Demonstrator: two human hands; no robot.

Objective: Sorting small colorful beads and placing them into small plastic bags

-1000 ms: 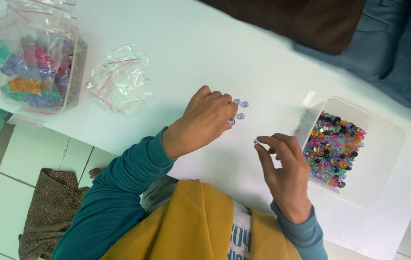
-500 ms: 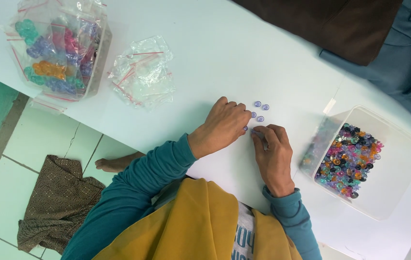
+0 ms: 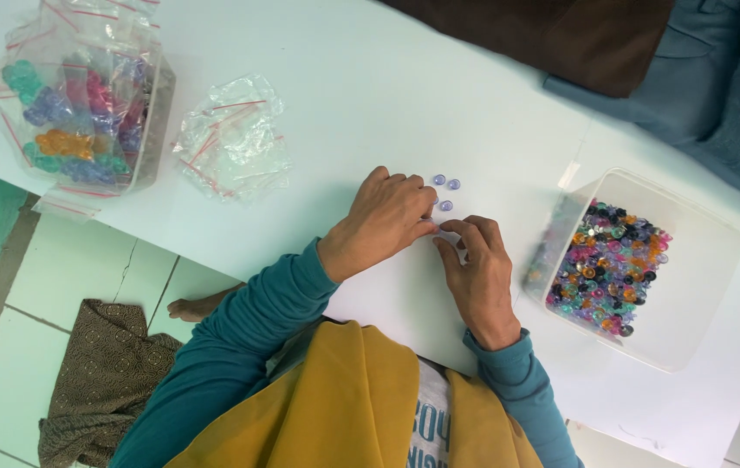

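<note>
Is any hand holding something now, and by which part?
It cannot be told: the left hand and right hand meet fingertip to fingertip beside the purple beads, hiding anything pinched.

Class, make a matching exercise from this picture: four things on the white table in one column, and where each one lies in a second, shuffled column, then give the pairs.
Things
1. Clear tub of mixed-colour beads
2. Pale purple beads
3. Pile of empty small zip bags
4. Container of bagged sorted beads

Places
A. Far left corner of the table
B. Just beyond the fingertips of both hands
C. Right of the right hand
D. Between the left container and the left hand

Pairs: 1-C, 2-B, 3-D, 4-A
</note>
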